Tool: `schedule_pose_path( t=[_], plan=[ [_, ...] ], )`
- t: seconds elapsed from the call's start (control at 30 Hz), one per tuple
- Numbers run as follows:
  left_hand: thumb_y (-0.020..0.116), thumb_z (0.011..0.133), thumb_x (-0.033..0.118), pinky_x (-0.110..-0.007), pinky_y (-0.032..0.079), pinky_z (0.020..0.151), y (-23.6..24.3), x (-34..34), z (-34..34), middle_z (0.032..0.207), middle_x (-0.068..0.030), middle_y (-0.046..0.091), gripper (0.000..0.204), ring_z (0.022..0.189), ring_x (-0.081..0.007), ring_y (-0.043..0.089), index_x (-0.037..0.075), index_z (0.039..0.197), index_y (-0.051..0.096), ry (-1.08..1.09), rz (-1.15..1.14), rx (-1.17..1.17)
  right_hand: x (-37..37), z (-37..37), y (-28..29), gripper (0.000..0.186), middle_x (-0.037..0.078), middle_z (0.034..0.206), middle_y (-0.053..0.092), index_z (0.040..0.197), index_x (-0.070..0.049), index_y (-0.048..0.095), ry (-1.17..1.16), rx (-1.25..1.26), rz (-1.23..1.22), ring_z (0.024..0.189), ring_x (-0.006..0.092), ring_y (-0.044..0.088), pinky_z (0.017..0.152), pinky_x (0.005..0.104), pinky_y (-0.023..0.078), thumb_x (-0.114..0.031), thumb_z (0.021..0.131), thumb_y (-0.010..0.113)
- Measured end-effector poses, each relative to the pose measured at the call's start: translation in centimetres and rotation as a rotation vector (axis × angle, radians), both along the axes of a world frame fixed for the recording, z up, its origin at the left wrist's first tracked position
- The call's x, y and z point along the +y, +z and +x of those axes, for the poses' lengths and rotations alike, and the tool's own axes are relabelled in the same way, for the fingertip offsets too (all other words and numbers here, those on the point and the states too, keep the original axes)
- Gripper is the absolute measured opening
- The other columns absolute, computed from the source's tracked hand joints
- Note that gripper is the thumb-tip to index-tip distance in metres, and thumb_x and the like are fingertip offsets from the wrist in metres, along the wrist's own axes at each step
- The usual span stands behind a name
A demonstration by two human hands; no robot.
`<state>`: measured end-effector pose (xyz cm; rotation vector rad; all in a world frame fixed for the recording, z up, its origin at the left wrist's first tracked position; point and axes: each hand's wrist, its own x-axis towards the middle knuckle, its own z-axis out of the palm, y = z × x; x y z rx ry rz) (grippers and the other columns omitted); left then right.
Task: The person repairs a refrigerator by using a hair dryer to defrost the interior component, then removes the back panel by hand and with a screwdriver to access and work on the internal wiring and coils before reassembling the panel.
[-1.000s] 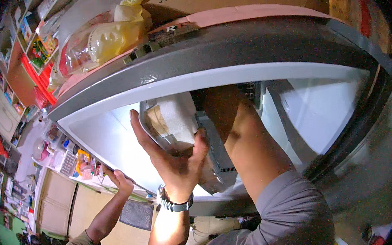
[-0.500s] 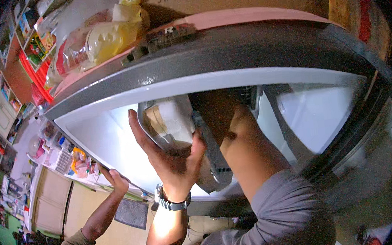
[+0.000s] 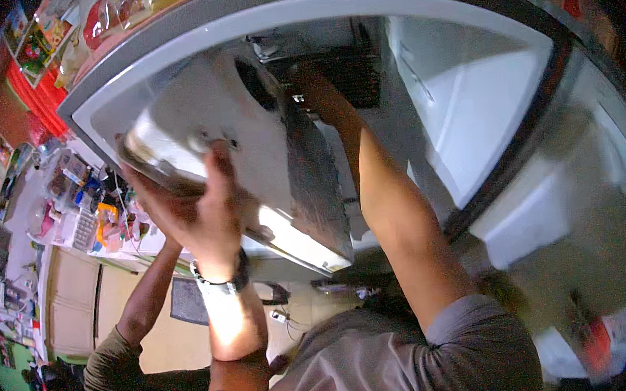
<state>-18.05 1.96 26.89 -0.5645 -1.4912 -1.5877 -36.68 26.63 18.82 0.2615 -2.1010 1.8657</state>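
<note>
My left hand (image 3: pixel 197 203), with a watch on its wrist, grips the edge of a pale grey panel (image 3: pixel 261 163), its thumb lying across the face. The panel is tilted inside the opening of a white-lined fridge compartment (image 3: pixel 457 53). A dark round hole shows near its far end, and a bright strip runs along its near edge. My right arm reaches past the panel's right side. In deep shadow near the dark finned part (image 3: pixel 354 78) at the back, my right hand (image 3: pixel 312 94) is hard to make out; its fingers are hidden.
Another person's arm (image 3: pixel 145 291) comes in from the left, its hand hidden behind mine. Left of the fridge, a counter holds a cluttered heap of small items (image 3: pixel 92 209). Plastic bags (image 3: pixel 122 10) lie on top of the fridge. A dark mat (image 3: pixel 187 302) is on the floor.
The view has shifted, so the opening sits higher. My left hand has moved left with the panel, which has turned to show its broad face. My right arm reaches deeper to the back.
</note>
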Motion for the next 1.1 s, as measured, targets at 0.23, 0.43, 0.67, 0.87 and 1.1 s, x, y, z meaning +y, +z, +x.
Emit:
schedule_pose_path(
  t=[0.23, 0.43, 0.67, 0.87, 1.1],
  plan=[
    [0.073, 0.09, 0.014, -0.027, 0.047, 0.088, 3.9, -4.1, 0.8, 0.115, -0.0066, 0.06, 0.058, 0.104, -0.0153, 0.057, 0.003, 0.138, 0.042, -0.384, 0.18, -0.216, 3.6, 11.1, -3.0, 0.05, 0.009, 0.137, 0.052, 0.141, -0.011, 0.047, -0.097, -0.017, 0.152, 0.124, 0.0246, 0.052, 0.103, 0.0386, 0.042, -0.04, 0.102, 0.053],
    [0.07, 0.092, 0.017, -0.028, 0.049, 0.085, 4.2, -9.0, -1.6, 0.115, -0.0102, 0.061, 0.056, 0.103, -0.0173, 0.059, 0.0, 0.137, 0.041, -0.475, 0.084, -0.245, 2.3, 23.8, -1.7, 0.058, 0.013, 0.143, 0.05, 0.145, -0.009, 0.044, -0.199, -0.268, 0.179, 0.133, 0.0243, 0.045, 0.111, 0.0355, 0.032, -0.049, 0.104, 0.043],
    [0.059, 0.097, 0.018, -0.033, 0.05, 0.092, 4.5, -10.5, -4.9, 0.124, -0.0163, 0.064, 0.043, 0.11, -0.0238, 0.062, -0.002, 0.134, 0.052, -0.608, -0.073, -0.289, 0.9, 37.0, -5.0, 0.06, 0.017, 0.142, 0.053, 0.142, -0.005, 0.047, -0.341, -0.042, 0.174, 0.131, 0.0293, 0.05, 0.111, 0.0375, 0.035, -0.05, 0.102, 0.045],
    [0.05, 0.1, 0.018, -0.029, 0.04, 0.105, 1.5, -13.9, -8.0, 0.133, -0.0095, 0.063, 0.035, 0.12, -0.02, 0.058, 0.003, 0.13, 0.063, -0.756, -0.222, -0.274, -1.4, 42.3, -12.3, 0.071, 0.012, 0.147, 0.048, 0.145, -0.005, 0.045, -0.193, -0.109, -0.316, 0.136, 0.0257, 0.044, 0.114, 0.0399, 0.028, -0.057, 0.097, 0.05],
    [0.064, 0.094, 0.042, -0.028, 0.044, 0.101, 2.4, -10.8, -4.1, 0.126, -0.0074, 0.064, 0.052, 0.115, -0.0206, 0.059, 0.007, 0.131, 0.062, -0.368, -0.484, -0.482, -1.7, 50.5, -8.5, 0.078, 0.012, 0.142, 0.051, 0.141, -0.003, 0.049, -0.117, 0.031, -0.24, 0.131, 0.0234, 0.046, 0.111, 0.039, 0.035, -0.045, 0.083, 0.078]
  ],
)
